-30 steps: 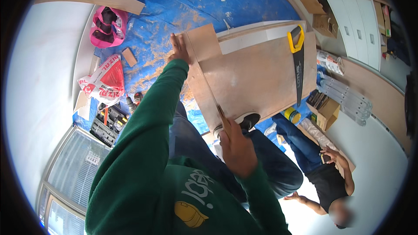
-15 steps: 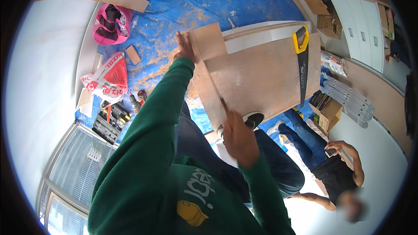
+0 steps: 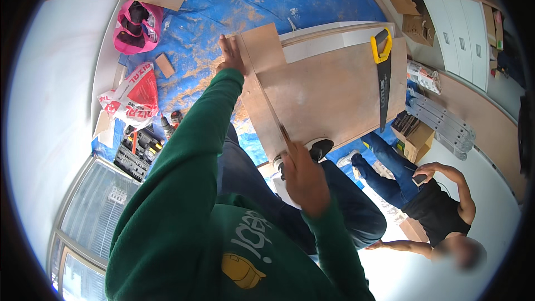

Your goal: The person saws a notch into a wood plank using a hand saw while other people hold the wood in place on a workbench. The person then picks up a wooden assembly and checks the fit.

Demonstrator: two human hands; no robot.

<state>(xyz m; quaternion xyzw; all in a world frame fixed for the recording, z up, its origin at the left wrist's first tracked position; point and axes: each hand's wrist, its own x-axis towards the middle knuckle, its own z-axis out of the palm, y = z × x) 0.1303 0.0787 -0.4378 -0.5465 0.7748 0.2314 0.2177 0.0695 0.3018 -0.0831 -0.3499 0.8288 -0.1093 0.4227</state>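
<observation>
The plywood board (image 3: pixel 329 95) is lying flat across a low support over the blue tarp (image 3: pixel 223 5), and both hands are on it. The left hand (image 3: pixel 229 56) is stretched way out to the far corner, fingers mostly straight, palm pressed flat against the board's edge, not really wrapped around anything. The right hand (image 3: pixel 304 175) is at the near edge, fingers curled in around something thin like a pencil (image 3: pixel 277 124) that runs up along the board's left edge; can't quite tell how tight that hold is since the back of the hand hides it. Green sleeves on both arms.

A black shoe (image 3: pixel 317 149) is planted on the near edge of the board, just beside the right hand. Over on the right side of the board sits a handsaw (image 3: pixel 383 72) with a yellow and black handle, blade pointing toward the near edge.

Further out: a red and white bag (image 3: pixel 134 92) and an open tool case (image 3: pixel 134 150) on the left, a pink bag (image 3: pixel 134 25) further back. Another person (image 3: pixel 440 212) sits on the floor off to the right, holding a phone.
</observation>
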